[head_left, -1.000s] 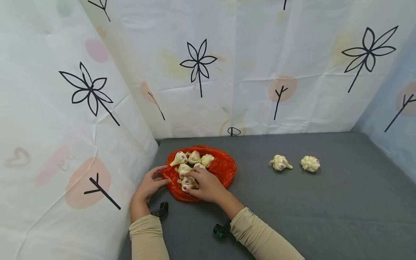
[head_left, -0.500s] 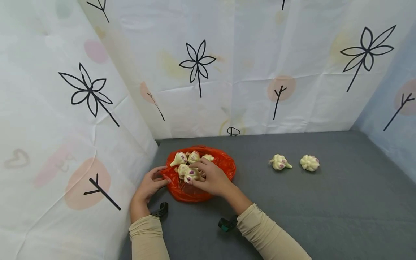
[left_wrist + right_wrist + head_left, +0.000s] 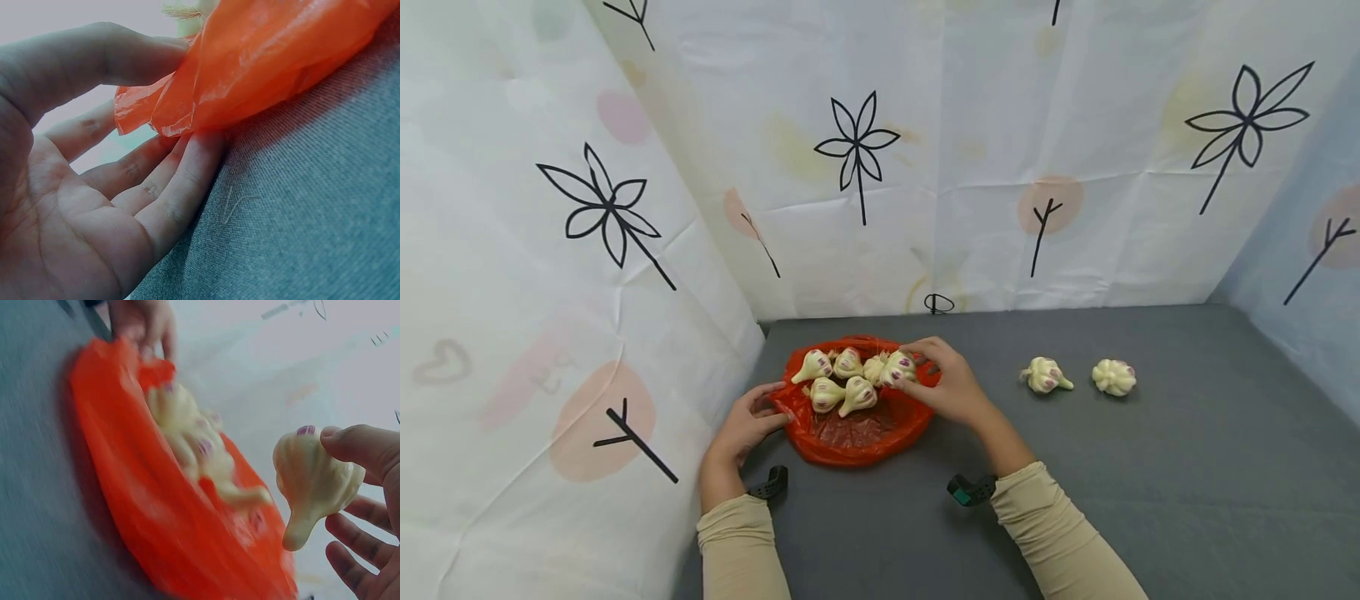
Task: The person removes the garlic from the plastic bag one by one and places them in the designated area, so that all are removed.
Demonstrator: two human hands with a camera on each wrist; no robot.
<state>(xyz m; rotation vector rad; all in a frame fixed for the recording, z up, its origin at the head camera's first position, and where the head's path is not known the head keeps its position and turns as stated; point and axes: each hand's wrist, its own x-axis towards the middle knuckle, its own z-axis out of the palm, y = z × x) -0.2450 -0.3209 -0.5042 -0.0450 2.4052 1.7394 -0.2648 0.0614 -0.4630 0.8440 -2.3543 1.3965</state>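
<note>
My right hand (image 3: pixel 951 383) holds a cream garlic bulb (image 3: pixel 315 478) with purple marks, pinched between thumb and fingers above the right part of an open red plastic bag (image 3: pixel 850 450). The bulb's stem points down in the right wrist view. Inside the bag lie several more garlic bulbs (image 3: pixel 857 396), grouped toward its back and left. At the bag's left rim, my left hand (image 3: pixel 748 429) grips the plastic, thumb over the edge and fingers beneath, as the left wrist view shows. One bulb behind the held one is partly hidden.
Two loose garlic bulbs, one with its stem to the right (image 3: pixel 1047 376) and a rounder bulb (image 3: pixel 1115 377), sit apart on the grey tabletop (image 3: pixel 1075 467) to the right. Patterned white cloth (image 3: pixel 970 167) hangs behind and along both sides.
My right hand has taken a garlic bulb from the front of the bag and carried it up and to the right. My left hand stays at the bag's rim.
</note>
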